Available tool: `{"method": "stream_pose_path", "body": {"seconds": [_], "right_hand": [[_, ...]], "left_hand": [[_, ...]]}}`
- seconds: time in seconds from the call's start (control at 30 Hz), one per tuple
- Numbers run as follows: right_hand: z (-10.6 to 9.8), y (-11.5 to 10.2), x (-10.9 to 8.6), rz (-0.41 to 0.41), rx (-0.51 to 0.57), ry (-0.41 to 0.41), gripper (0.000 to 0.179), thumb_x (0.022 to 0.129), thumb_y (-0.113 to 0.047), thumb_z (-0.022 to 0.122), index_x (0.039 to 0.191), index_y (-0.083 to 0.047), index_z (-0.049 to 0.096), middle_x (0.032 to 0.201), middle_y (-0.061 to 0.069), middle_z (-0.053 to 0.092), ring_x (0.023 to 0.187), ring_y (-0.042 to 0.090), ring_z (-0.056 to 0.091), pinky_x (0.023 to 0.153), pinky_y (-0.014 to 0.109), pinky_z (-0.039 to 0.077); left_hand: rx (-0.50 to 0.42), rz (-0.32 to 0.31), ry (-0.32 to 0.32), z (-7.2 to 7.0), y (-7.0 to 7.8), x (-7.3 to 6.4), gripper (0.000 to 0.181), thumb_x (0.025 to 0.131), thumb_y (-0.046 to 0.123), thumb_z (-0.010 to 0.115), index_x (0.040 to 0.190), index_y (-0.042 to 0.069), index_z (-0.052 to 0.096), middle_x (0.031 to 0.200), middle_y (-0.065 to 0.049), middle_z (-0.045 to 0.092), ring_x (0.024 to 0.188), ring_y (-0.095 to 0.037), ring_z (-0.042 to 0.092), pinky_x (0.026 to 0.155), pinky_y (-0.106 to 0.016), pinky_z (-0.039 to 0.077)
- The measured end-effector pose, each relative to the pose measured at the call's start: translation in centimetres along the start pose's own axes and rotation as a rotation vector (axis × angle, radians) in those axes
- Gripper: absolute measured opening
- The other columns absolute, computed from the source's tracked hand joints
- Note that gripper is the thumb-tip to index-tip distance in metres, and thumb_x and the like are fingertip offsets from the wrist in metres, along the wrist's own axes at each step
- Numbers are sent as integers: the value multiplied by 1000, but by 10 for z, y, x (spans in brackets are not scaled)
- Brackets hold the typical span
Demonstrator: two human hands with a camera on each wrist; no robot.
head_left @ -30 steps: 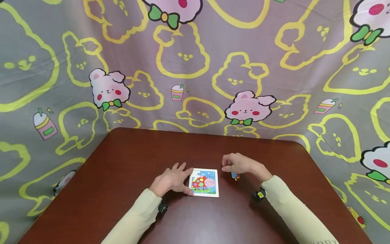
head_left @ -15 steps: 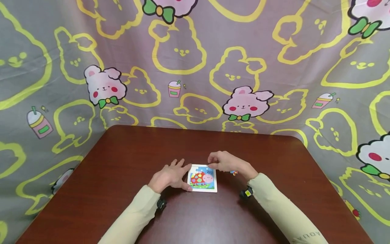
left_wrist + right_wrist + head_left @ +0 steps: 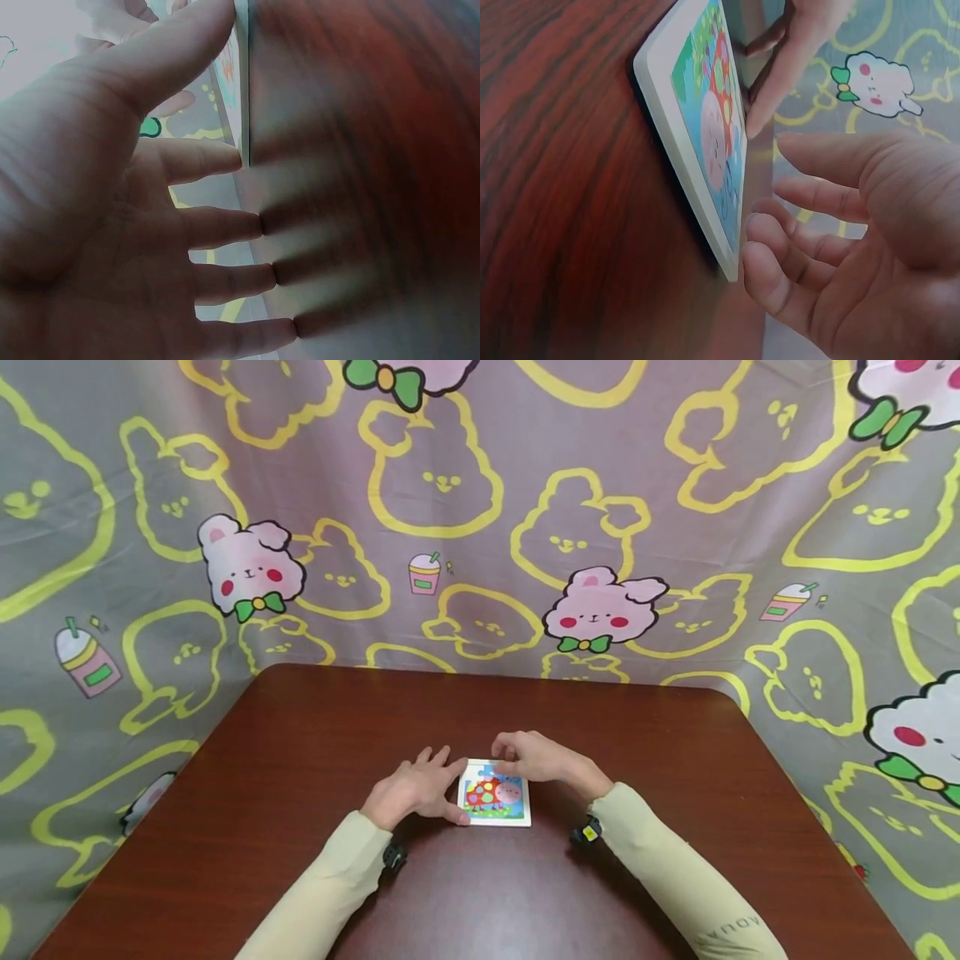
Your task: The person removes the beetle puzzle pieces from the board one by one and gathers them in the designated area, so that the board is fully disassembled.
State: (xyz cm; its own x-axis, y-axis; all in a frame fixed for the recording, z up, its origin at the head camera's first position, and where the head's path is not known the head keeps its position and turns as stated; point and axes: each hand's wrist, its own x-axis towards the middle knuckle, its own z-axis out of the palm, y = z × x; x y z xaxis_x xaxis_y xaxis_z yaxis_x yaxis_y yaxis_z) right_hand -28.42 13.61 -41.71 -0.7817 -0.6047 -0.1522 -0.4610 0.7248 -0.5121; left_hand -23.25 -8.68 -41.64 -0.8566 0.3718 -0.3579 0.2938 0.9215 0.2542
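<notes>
A square ladybug jigsaw puzzle (image 3: 495, 797) in a white frame lies on the brown table, with a white unfilled patch at its upper left. My left hand (image 3: 418, 789) rests along the frame's left side, thumb and index finger (image 3: 202, 159) at its corners. The other fingers spread out, tips on the table. My right hand (image 3: 536, 758) hovers over the puzzle's upper right part, fingers bent. In the right wrist view, the thumb (image 3: 821, 156) and index fingertips are close together just above the board (image 3: 712, 142); I cannot tell whether a piece is between them.
The brown table (image 3: 480, 893) has rounded far corners. A grey curtain (image 3: 480, 527) with cartoon animals hangs behind it and along both sides. A dark wrist camera (image 3: 587, 832) sits at the right wrist, another (image 3: 393, 857) at the left.
My right hand has moved left from the table beside the puzzle to over its upper right part. The loose blue pieces seen at the right earlier are now out of sight. The left hand stays put.
</notes>
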Motion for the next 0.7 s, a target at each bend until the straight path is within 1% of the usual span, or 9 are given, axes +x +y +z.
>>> {"method": "stream_pose_path", "body": {"seconds": [0.17,0.33,0.57,0.7], "right_hand": [[4,-4,2,-9,7,-25,24,91,-24,70,112,-13,65,90,-2,66,78,12,59,71,28,50],[6,-3,2,14,-8,-36,27,91,-25,71,114,-12,65,88,-2,65,76,11,59,67,26,49],[8,-4,2,29,-12,-52,23,91,-27,71,107,-11,66,83,-2,63,70,11,58,62,26,48],[9,-5,2,27,0,-53,26,91,-26,71,110,-10,66,83,-2,63,70,11,58,63,27,48]], "left_hand": [[11,-2,-1,-2,0,0,97,76,61,74,155,23,31,163,-15,21,150,-42,18,115,-63,24],[14,6,2,-2,1,2,97,76,61,74,155,22,31,163,-15,21,149,-43,18,114,-63,25],[16,1,-2,-1,2,0,97,77,62,73,155,22,31,163,-14,21,149,-42,18,114,-63,25],[10,2,-2,-1,1,-1,97,77,61,73,155,22,31,163,-15,21,150,-42,18,114,-63,24]]}}
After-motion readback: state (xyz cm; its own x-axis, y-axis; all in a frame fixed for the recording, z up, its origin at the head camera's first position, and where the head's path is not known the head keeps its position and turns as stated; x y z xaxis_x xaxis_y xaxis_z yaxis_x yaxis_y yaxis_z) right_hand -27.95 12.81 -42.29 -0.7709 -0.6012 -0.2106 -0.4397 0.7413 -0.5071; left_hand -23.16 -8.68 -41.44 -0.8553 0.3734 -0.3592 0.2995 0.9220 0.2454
